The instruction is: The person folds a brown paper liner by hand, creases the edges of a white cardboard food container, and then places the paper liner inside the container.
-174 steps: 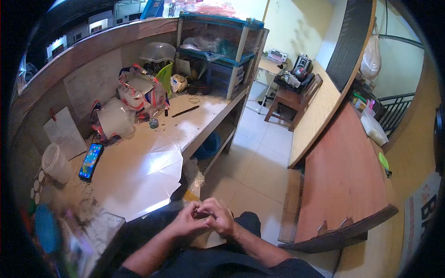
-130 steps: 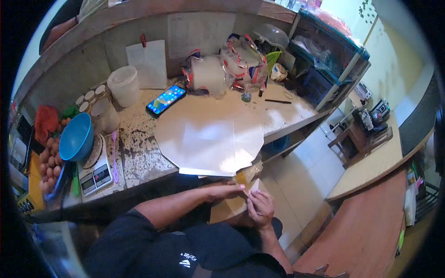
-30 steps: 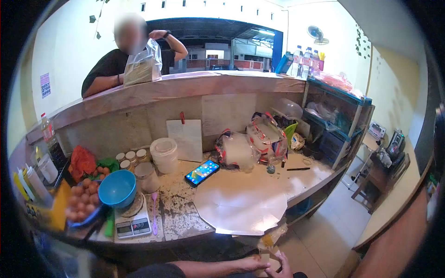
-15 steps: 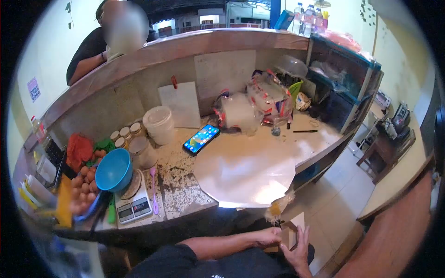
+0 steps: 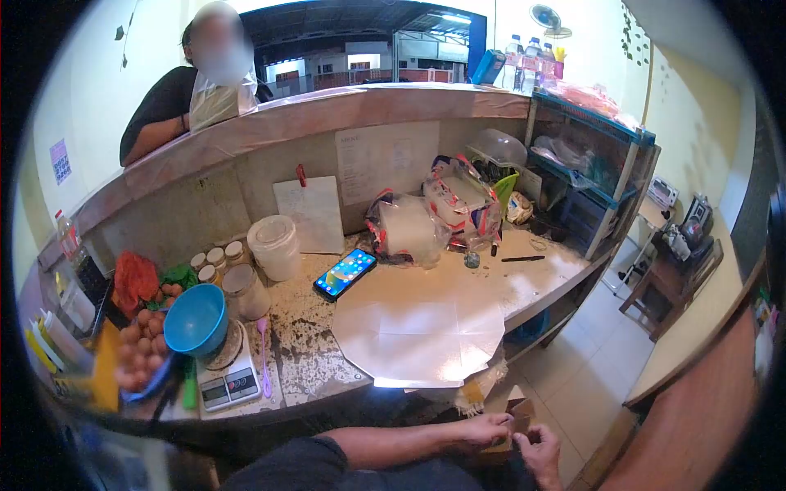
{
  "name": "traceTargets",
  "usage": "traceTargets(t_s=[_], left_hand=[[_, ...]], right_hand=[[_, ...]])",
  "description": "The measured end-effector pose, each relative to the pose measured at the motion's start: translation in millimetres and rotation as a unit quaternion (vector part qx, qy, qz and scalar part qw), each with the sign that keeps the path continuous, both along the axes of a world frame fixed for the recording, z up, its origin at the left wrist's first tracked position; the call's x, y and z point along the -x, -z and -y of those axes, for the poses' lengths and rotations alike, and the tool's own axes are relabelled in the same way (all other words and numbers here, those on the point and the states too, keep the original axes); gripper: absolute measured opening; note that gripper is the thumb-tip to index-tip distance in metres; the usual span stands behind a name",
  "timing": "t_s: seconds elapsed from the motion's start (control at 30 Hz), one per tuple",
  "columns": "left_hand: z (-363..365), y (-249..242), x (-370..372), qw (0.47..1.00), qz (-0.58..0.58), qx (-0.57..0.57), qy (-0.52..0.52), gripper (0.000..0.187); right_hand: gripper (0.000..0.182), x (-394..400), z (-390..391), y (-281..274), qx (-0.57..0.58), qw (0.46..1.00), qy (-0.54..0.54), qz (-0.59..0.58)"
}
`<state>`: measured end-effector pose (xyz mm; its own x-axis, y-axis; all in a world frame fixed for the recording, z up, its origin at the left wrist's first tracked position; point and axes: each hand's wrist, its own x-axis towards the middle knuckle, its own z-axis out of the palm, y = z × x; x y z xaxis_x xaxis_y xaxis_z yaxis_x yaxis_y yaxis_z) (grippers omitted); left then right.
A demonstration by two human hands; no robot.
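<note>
Low in the view, close to my body, a small brown folded cardboard piece (image 5: 521, 412) stands between my two hands. My left hand (image 5: 489, 430) is closed with its fingers pinching the left side of the cardboard. On the opposite side, my right hand (image 5: 539, 455) has its thumb and curled fingers at the cardboard's lower right edge. Part of the piece is hidden by my hands. Just beyond them, a large pale sheet with fold creases (image 5: 417, 340) lies flat at the table's front edge.
On the table are a phone (image 5: 345, 273), a blue bowl (image 5: 196, 319) on a kitchen scale (image 5: 231, 388), a pink spoon (image 5: 264, 360), eggs (image 5: 141, 344), a white tub (image 5: 275, 248) and opened plastic packs (image 5: 409, 231). A person (image 5: 164, 106) leans on the far counter.
The cardboard's raised pale flap has gone down and its brown side now shows. My right hand's fingers, stretched upward before, are now curled. The camera view has tilted up slightly.
</note>
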<state>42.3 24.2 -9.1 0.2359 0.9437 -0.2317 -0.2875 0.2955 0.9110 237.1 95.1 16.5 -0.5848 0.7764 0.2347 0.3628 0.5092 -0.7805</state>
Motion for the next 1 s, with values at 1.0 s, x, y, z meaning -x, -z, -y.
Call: traceTargets(t_s=[1.0], left_hand=[[40, 19, 15, 0.983, 0.018, -0.126, -0.131, 0.022]], right_hand=[[0.017, -1, 12, -48, -0.064, 0.990, -0.081, 0.097]])
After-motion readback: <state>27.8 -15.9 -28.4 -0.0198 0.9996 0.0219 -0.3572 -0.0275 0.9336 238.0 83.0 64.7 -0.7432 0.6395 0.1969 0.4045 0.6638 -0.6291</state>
